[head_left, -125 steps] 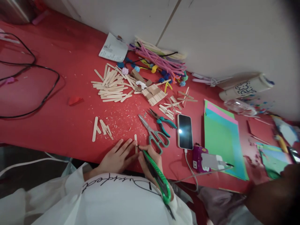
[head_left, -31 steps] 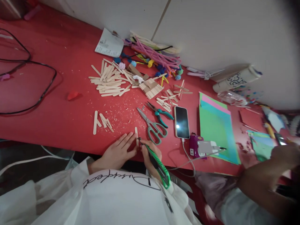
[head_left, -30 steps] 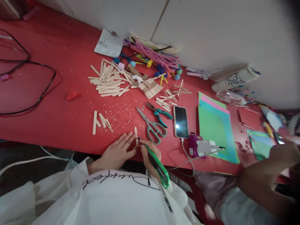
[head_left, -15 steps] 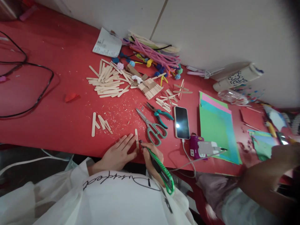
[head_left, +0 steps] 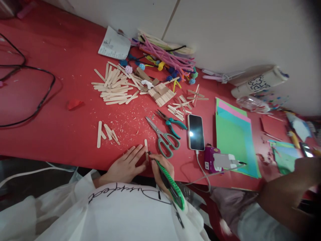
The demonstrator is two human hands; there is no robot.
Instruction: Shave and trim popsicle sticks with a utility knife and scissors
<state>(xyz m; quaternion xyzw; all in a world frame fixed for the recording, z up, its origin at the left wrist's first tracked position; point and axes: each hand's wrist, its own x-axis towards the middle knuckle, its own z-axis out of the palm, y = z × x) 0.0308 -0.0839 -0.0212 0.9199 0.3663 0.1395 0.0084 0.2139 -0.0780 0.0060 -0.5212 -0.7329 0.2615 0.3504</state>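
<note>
My left hand (head_left: 124, 166) lies flat on the red table (head_left: 57, 130) near its front edge, fingers stretched out and pressing on a short wooden craft stick (head_left: 145, 147). My right hand (head_left: 162, 168) is wrapped round a green utility knife (head_left: 170, 182), whose tip meets the stick's lower end. Grey-handled scissors (head_left: 163, 137) lie just right of the stick, with teal-handled pliers (head_left: 172, 123) beyond them.
A heap of craft sticks (head_left: 115, 86) and pipe cleaners (head_left: 167, 59) lies at the back. A phone (head_left: 196, 132), a purple charger (head_left: 217, 161) and coloured paper (head_left: 235, 136) sit to the right. Another person's arm (head_left: 288, 194) reaches in at the lower right. A black cable (head_left: 37, 103) loops on the left.
Both hands stay at the stick with the knife tip on it. The knife handle shifts slightly. The other person's arm at the right has moved a little.
</note>
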